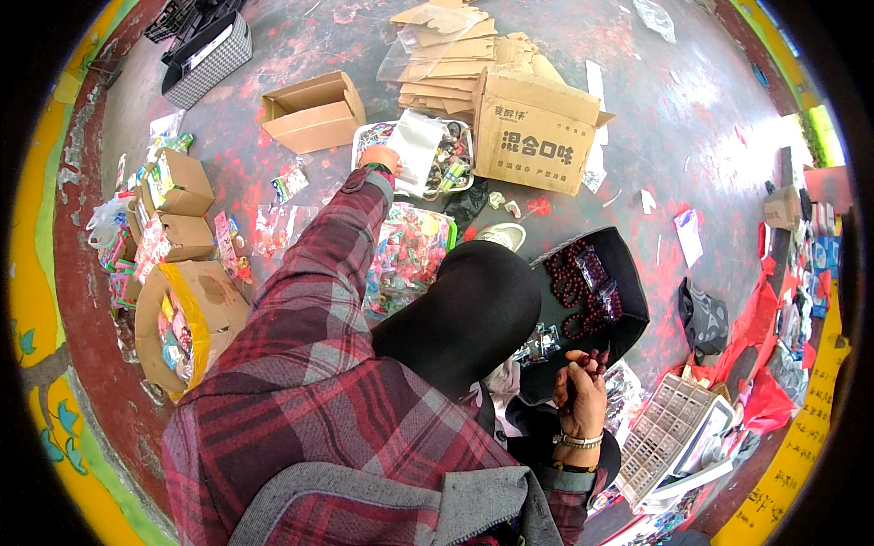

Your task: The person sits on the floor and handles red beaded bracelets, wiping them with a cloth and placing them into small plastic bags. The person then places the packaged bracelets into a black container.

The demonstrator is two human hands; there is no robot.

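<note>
My left hand (381, 158) reaches forward to a white tray (441, 194) and touches the left edge of a flat white sheet or bag (415, 150) lying over it. Its fingertips are too small and hidden to show a grip. Small packaged trinkets (455, 150) fill the tray. Closer to me, at the right, my right hand (583, 398) is closed around dark red beads (596, 358), which stick out above the fingers. Just beyond it stands an open black box (628, 300) with several dark red bead strands (569, 278) and small clear packets (539, 344).
A tub of colourful small packets (410, 250) stands left of my knee. Cardboard boxes (205, 291) line the left side. Ahead are an open carton (314, 114), a printed carton (537, 127) and flattened cardboard (446, 55). A beige plastic basket (669, 423) leans at the right.
</note>
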